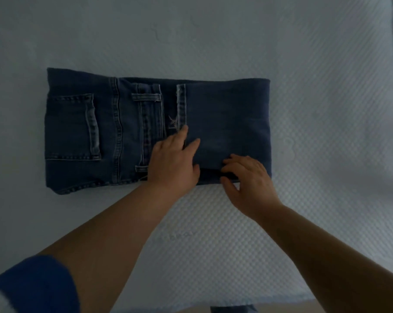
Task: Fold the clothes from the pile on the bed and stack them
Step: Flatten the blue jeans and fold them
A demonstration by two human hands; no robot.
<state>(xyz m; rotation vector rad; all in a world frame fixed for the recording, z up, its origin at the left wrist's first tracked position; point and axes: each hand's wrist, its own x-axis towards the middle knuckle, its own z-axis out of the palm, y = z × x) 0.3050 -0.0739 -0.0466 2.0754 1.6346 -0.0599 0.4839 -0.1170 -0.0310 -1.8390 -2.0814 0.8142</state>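
Fingers point(192, 144) of your left hand point(172, 162) lie straight and flat on the folded jeans point(225, 114), pressing down just beside the hem that has been brought over to the waistband, so the top layer cannot slide while the fold is tidied. Your right hand point(247, 177) works the near edge of the same bundle: its fingers are curled loosely at the lip of the upper layer, thumb on the mattress side, apparently feeling for or nipping the denim to square it up; whether they truly have hold of cloth cannot be told. Jeans lie lengthwise across the middle of the bed point(326, 154), back pocket point(72, 126) toward its left side, the fold toward its right, the whole bundle well clear of the near edge. By the look of it, the garment is folded once and awaits a further fold before stacking. No pile or stack shows on the bed in this view. A blue sleeve point(33, 283) is pushed up your left arm.
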